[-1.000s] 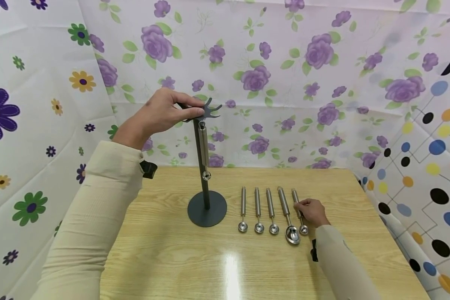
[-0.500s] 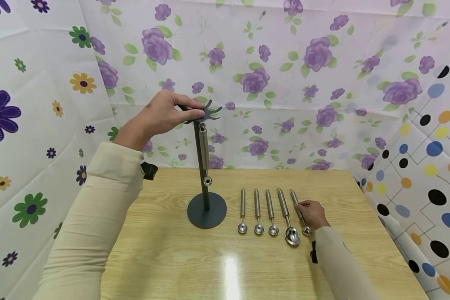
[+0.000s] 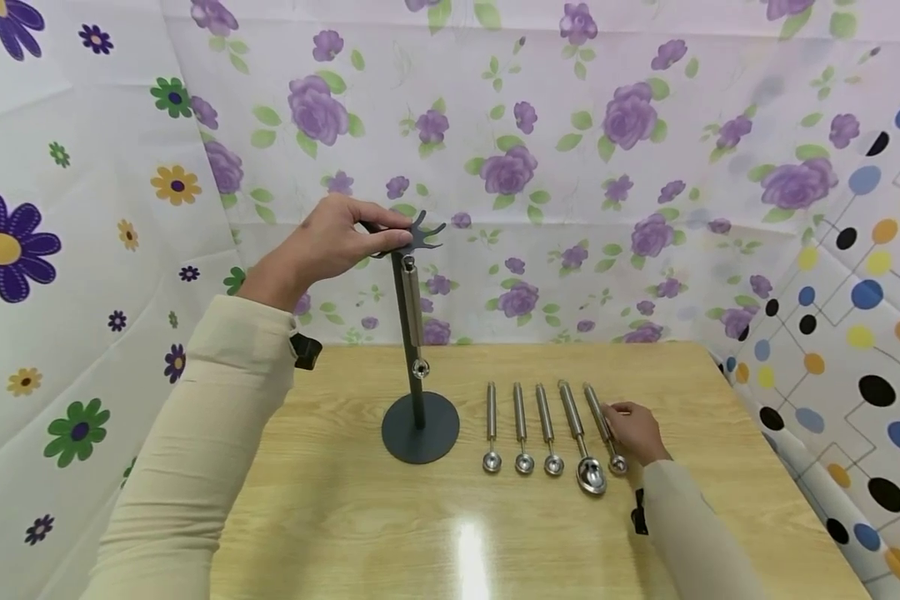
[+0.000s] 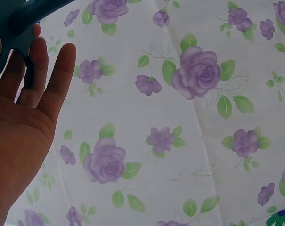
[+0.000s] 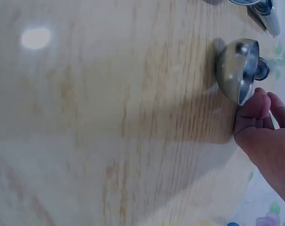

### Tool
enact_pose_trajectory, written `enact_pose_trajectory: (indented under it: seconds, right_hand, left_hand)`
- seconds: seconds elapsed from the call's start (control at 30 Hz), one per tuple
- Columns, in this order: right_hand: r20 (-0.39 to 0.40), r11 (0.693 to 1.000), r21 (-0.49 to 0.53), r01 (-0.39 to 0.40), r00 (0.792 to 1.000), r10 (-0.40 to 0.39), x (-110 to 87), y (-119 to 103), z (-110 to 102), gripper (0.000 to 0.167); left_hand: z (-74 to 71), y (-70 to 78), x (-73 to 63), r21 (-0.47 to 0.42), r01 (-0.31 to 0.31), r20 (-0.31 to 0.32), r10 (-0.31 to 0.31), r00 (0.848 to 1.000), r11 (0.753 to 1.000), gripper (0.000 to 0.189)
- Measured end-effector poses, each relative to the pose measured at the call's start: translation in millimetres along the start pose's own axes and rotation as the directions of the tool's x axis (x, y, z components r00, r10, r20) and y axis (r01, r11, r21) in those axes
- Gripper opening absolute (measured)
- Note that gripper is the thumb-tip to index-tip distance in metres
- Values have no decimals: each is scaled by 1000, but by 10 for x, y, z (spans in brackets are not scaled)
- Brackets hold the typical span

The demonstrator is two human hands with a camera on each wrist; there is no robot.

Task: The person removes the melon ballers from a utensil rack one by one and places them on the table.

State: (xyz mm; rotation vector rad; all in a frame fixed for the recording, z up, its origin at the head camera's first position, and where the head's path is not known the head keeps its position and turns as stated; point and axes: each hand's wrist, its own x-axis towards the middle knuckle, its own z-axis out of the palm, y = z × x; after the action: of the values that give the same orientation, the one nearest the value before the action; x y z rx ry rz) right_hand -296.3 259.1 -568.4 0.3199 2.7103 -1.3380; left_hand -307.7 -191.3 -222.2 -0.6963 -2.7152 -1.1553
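My left hand (image 3: 345,237) pinches the top of a dark utensil stand (image 3: 412,350) between thumb and fingers, beside its curved hooks (image 3: 423,234). From one hook a small round-headed metal scoop (image 3: 415,308) hangs straight down along the post. My right hand (image 3: 636,427) is at the table, its fingertips beside the handle of the rightmost small scoop (image 3: 597,408), fingers loosely bent. In the right wrist view a shiny metal scoop bowl (image 5: 234,70) stands close by the fingertips. The left wrist view shows my left palm (image 4: 20,122) with the dark stand top (image 4: 15,28) at the fingers.
Left of the right hand lie a larger oval scoop (image 3: 591,475) and several small scoops (image 3: 523,425), handles pointing away, on a wooden table (image 3: 360,533). The stand's round base (image 3: 420,442) sits left of them. Patterned cloths (image 3: 450,167) surround the table's back and sides.
My right fingers have let go of the rightmost scoop's handle and shifted slightly right. That scoop's head has swung a little right. My left hand keeps its hold on the stand.
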Motion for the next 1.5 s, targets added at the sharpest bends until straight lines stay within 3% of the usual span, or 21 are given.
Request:
enact_pose_trajectory:
  seconds: [0.17,0.3,0.6,1.0,1.5]
  right_hand:
    - [-20,997,-14,80,997,-80,-38,-24,-22,54]
    - [-32,981,-15,193,981,-194,-66,-252,-36,51]
    - [91,897,9,442,893,-441,-275,-973,-11,41]
    - [150,831,112,545,818,-556,-496,-1637,121,36]
    - [231,803,216,555,771,-594,-622,-2167,62,41]
  left_hand:
    - [44,-12,-2,14,15,14,-15,1000,1000,26]
    - [47,-9,-6,23,13,7,-13,1000,1000,26]
    - [52,11,7,14,-6,6,6,1000,1000,26]
    - [23,3,-14,6,-17,-1,17,1000,1000,26]
    - [2,-9,-36,-17,-11,3,11,1000,1000,27]
